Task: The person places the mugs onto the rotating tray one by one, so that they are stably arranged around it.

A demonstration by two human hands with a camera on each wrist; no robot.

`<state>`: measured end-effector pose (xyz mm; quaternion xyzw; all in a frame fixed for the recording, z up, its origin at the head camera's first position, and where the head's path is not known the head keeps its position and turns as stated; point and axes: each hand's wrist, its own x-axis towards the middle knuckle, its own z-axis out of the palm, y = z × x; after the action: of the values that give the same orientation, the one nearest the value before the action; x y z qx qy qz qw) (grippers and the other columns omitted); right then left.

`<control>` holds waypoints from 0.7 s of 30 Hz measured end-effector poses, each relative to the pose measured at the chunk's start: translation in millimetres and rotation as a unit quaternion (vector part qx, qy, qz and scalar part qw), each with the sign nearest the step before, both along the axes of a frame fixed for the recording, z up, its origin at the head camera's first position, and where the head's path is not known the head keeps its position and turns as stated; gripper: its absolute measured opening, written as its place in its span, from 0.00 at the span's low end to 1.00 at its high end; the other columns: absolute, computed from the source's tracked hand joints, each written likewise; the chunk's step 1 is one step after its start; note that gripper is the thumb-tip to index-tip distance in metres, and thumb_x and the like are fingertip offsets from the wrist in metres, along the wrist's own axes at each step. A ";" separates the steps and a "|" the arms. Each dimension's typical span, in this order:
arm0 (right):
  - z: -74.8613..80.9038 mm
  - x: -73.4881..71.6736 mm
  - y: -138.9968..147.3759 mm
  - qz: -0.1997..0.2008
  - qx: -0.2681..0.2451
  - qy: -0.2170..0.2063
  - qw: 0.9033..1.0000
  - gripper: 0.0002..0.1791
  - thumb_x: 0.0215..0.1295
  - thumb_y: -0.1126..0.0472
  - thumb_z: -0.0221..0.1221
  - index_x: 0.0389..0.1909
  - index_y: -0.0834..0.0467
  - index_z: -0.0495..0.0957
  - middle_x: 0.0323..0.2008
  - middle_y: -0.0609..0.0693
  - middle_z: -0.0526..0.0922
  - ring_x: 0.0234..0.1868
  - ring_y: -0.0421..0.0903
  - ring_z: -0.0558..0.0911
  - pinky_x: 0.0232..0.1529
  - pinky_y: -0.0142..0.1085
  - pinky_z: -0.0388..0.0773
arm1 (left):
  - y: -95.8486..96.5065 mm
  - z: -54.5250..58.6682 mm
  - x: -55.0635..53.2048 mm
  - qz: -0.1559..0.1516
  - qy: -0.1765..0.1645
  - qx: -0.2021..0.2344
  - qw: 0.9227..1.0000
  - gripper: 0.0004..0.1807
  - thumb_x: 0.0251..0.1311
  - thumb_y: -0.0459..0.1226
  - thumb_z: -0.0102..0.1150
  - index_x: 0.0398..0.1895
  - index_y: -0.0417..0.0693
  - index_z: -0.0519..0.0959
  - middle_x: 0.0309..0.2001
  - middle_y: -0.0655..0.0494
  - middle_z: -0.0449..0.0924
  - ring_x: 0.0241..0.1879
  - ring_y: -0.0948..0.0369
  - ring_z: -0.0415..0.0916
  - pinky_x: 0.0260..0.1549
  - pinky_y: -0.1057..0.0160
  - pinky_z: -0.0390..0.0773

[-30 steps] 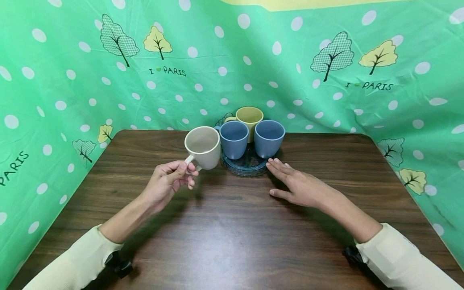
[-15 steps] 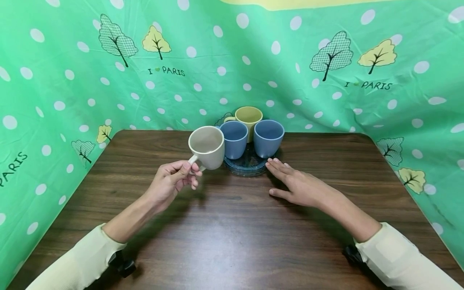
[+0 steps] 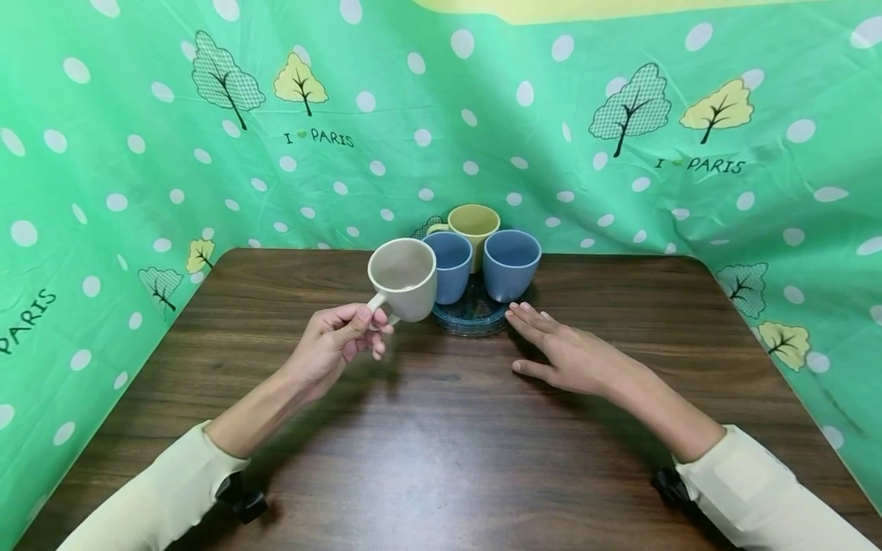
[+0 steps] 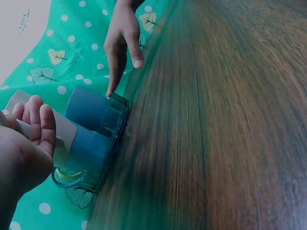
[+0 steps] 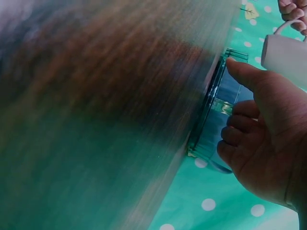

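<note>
My left hand [image 3: 334, 344] pinches the handle of a cream mug [image 3: 416, 301], holding it in the air, upright, at the left front of a round clear glass tray [image 3: 468, 329]. On that tray stand a left blue mug [image 3: 453, 283], a right blue mug [image 3: 510, 285] and a yellow mug [image 3: 480, 249] behind them. The cream mug covers part of the left blue one. With fingers straight, my right hand [image 3: 572, 353] has its fingertips at the tray's right front rim. In the left wrist view, the cream mug [image 4: 66, 136] overlaps the blue mugs.
The tray sits near the back edge of a dark wooden table [image 3: 427, 444]. A green dotted cloth [image 3: 413, 99] hangs behind the table and along its sides.
My left hand has carried the cream mug to the right, so it now covers more of the left blue mug. The right hand has stayed in place.
</note>
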<state>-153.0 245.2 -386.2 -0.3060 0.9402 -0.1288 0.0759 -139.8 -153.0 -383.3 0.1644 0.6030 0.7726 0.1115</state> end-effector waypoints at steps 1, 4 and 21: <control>-0.1 0.1 -0.1 0.000 0.000 0.000 1.000 0.45 0.85 0.46 0.64 0.90 0.61 0.58 0.90 0.64 0.57 0.90 0.68 0.60 0.85 0.67 0.66 | 0.8 0.0 -0.1 -0.001 0.000 0.000 1.000 0.16 0.90 0.38 0.52 0.44 0.50 0.89 0.41 0.58 0.92 0.35 0.64 0.86 0.39 0.67 0.90; 0.0 0.4 -0.7 0.000 0.000 0.000 1.000 0.44 0.85 0.46 0.64 0.90 0.61 0.58 0.90 0.64 0.57 0.90 0.67 0.60 0.85 0.67 0.66 | 3.5 0.1 -0.3 -0.002 -0.001 0.000 1.000 0.16 0.90 0.38 0.52 0.44 0.50 0.89 0.41 0.58 0.92 0.35 0.64 0.86 0.38 0.67 0.89; 0.4 1.0 -0.9 0.003 0.003 0.007 1.000 0.44 0.85 0.47 0.65 0.90 0.61 0.59 0.90 0.64 0.57 0.90 0.68 0.60 0.85 0.67 0.67 | 16.6 3.2 -1.6 -0.005 -0.006 -0.003 1.000 0.16 0.90 0.37 0.51 0.45 0.49 0.88 0.41 0.58 0.92 0.34 0.64 0.85 0.38 0.67 0.89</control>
<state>-152.0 244.3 -385.8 -0.3099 0.9401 -0.1236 0.0705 -141.4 -136.4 -380.0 0.1627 0.6036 0.7712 0.1199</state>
